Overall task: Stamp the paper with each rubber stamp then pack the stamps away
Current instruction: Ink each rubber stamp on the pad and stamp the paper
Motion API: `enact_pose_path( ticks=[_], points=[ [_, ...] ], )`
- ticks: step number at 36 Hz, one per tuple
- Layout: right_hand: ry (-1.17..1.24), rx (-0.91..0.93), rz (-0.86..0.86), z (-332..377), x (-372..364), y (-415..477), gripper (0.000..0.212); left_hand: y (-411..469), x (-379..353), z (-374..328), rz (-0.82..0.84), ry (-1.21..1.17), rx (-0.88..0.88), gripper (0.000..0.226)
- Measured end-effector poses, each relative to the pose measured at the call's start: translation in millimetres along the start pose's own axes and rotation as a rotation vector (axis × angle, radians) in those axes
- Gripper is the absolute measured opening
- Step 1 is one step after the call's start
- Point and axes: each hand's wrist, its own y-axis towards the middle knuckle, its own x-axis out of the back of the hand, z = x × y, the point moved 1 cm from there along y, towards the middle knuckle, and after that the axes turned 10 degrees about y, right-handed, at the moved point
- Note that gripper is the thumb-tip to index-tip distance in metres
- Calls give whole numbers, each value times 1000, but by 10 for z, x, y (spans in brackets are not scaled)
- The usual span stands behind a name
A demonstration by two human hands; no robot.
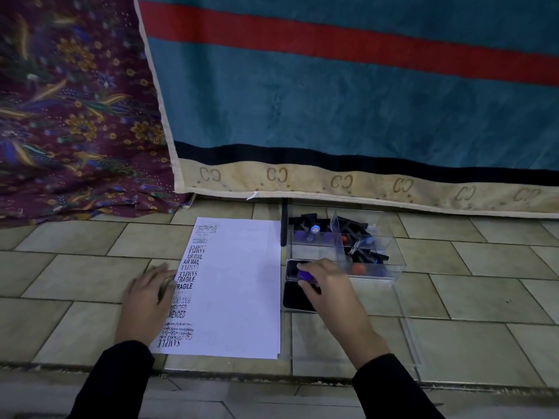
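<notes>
A white sheet of paper [239, 282] lies on the tiled floor, with a column of black stamp marks down its left side. My left hand [148, 294] rests flat on the paper's left edge, fingers spread. My right hand [325, 285] grips a rubber stamp with a purple knob [305, 275] and holds it down on the black ink pad [298, 299] to the right of the paper. Behind the pad stands a clear plastic box [375, 261] with compartments holding several black stamps with coloured knobs.
A clear lid [408, 337] lies flat on the tiles to the right of my right arm. A teal blanket with a red stripe [348, 101] and a purple patterned cloth [75, 116] hang down to the floor just behind the paper and box.
</notes>
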Motion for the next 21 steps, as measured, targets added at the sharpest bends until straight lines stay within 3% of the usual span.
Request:
enact_pose_path(
  ticks=[21],
  points=[
    [35, -13, -6, 13, -69, -51, 34, 16, -18, 46, -26, -43, 18, 38]
  ],
)
